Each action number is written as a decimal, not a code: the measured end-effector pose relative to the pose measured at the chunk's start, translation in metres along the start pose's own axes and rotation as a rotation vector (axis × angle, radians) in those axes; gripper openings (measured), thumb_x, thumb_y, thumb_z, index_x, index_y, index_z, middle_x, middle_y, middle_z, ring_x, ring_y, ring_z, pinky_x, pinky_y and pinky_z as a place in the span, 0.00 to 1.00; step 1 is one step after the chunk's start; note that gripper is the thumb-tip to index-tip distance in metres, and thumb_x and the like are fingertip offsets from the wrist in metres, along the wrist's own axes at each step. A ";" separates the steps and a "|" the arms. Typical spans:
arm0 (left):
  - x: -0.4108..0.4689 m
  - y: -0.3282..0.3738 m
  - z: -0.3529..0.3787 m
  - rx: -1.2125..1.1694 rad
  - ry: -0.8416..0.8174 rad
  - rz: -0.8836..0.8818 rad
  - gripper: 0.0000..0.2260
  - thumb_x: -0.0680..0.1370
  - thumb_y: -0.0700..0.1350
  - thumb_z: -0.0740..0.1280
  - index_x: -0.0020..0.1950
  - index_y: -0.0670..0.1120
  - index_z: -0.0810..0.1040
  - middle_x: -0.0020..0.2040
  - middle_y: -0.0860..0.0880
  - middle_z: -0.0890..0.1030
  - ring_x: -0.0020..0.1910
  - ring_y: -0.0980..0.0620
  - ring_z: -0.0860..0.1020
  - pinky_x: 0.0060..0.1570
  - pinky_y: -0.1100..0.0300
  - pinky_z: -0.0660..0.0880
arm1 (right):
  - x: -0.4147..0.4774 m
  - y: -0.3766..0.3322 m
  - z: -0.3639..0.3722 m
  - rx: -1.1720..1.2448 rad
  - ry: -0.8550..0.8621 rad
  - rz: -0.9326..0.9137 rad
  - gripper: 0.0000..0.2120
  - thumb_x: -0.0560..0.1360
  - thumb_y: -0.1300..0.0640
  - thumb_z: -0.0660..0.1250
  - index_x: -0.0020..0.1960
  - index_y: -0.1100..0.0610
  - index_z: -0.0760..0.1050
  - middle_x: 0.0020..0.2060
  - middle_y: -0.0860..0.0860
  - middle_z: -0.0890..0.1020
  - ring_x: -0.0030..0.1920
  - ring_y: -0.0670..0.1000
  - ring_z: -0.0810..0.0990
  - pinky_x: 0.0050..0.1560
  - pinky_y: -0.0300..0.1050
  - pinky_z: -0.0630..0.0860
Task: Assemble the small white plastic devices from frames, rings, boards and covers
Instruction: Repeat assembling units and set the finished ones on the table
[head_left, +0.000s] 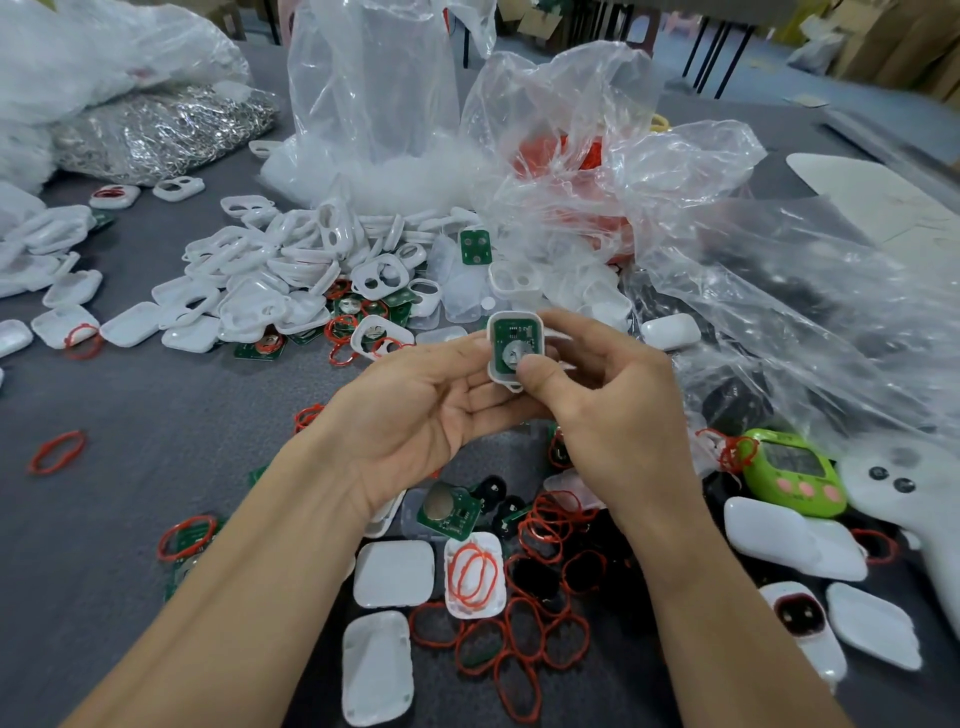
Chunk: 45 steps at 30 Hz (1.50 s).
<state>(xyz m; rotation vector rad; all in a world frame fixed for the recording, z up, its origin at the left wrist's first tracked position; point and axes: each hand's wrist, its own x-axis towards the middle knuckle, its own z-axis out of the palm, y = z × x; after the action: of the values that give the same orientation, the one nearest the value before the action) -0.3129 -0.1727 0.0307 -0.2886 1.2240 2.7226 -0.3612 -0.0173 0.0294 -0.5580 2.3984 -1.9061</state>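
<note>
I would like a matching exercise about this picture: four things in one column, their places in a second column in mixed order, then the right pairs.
1 framed green board
2 lime gadget
3 red ring
4 shiny metal heap

a back left of the table
b held by left hand and right hand
c right side, near the clear bag
d alone, left side

Pairs: 1-b, 2-c, 3-d, 4-a

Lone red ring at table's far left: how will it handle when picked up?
The red ring probably flexes: it lies as a squashed oval, like the bent rings in the near pile. Thin, so likely very light. Lying flat on the table, it should not roll, but may be fiddly to pinch.
</note>
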 end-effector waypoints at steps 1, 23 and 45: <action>0.000 0.001 0.000 -0.016 0.002 0.000 0.18 0.76 0.42 0.65 0.63 0.37 0.80 0.59 0.39 0.84 0.54 0.47 0.85 0.51 0.54 0.83 | -0.001 -0.001 -0.001 -0.033 0.048 -0.029 0.19 0.72 0.53 0.77 0.62 0.43 0.82 0.49 0.41 0.87 0.51 0.40 0.85 0.52 0.42 0.83; 0.003 -0.003 0.001 -0.050 0.055 -0.001 0.11 0.75 0.41 0.65 0.53 0.41 0.85 0.50 0.43 0.87 0.46 0.49 0.86 0.50 0.56 0.84 | -0.006 -0.006 -0.002 -0.542 0.137 -0.434 0.11 0.69 0.60 0.81 0.50 0.53 0.87 0.59 0.47 0.85 0.63 0.46 0.77 0.66 0.24 0.62; 0.004 -0.004 0.002 -0.076 0.077 0.024 0.16 0.74 0.40 0.66 0.60 0.37 0.80 0.52 0.40 0.86 0.48 0.48 0.86 0.44 0.57 0.83 | -0.008 -0.007 0.005 -0.460 0.113 -0.292 0.22 0.69 0.57 0.81 0.62 0.51 0.84 0.64 0.45 0.82 0.67 0.47 0.78 0.62 0.53 0.80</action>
<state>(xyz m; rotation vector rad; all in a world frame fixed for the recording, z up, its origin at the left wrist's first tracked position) -0.3166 -0.1681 0.0280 -0.3942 1.1506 2.8075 -0.3508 -0.0208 0.0336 -0.8851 2.9940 -1.4915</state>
